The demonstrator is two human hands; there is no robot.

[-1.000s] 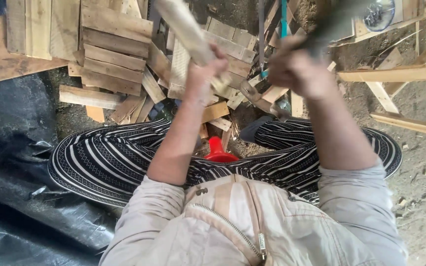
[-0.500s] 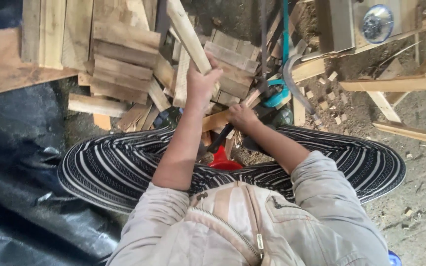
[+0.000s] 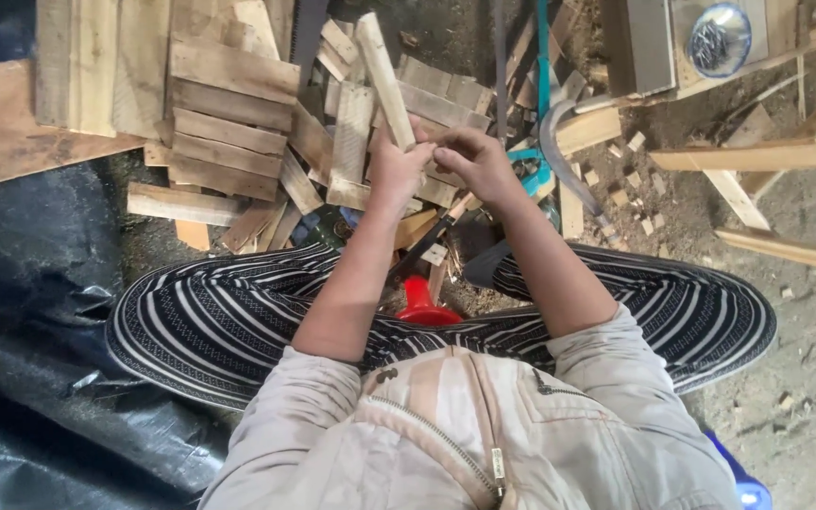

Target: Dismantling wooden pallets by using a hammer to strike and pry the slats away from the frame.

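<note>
Your left hand is clamped on the wooden slat, raised above the pile of boards. Your right hand pinches its lower end; whether it holds a nail cannot be told. Judged step: positioning. Keep the slat steady.

Single head camera, looking steeply down, close

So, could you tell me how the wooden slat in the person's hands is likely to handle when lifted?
The wooden slat looks thin and straight, so probably stiff and light. Its rough sawn faces likely resist slipping in the left hand. Flat-sided, it shouldn't roll.
</note>
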